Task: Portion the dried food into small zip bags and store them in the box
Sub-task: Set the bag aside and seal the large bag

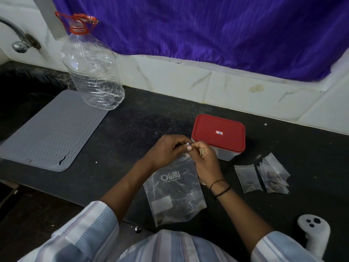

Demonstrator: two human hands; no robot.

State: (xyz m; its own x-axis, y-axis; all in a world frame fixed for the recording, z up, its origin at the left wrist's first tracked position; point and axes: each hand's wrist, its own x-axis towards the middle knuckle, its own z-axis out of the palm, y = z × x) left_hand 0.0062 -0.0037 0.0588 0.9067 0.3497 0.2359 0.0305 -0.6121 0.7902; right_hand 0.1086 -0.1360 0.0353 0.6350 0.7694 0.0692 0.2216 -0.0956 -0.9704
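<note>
Striped sleeves (pixel 90 229) frame the big zip bag (pixel 174 193), which lies flat on the worktop (pixel 132 125) just before the red-lidded box (pixel 218 136). Both hands, left (pixel 167 150) and right (pixel 206 163), pinch its top edge, probably working the seal. Filled small bags (pixel 262 176) wait right of the box, whose lid is on.

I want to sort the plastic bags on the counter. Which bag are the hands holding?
The large printed bag at the front: both the left hand and the right hand pinch its top edge. The small bags lie untouched to the right.
</note>
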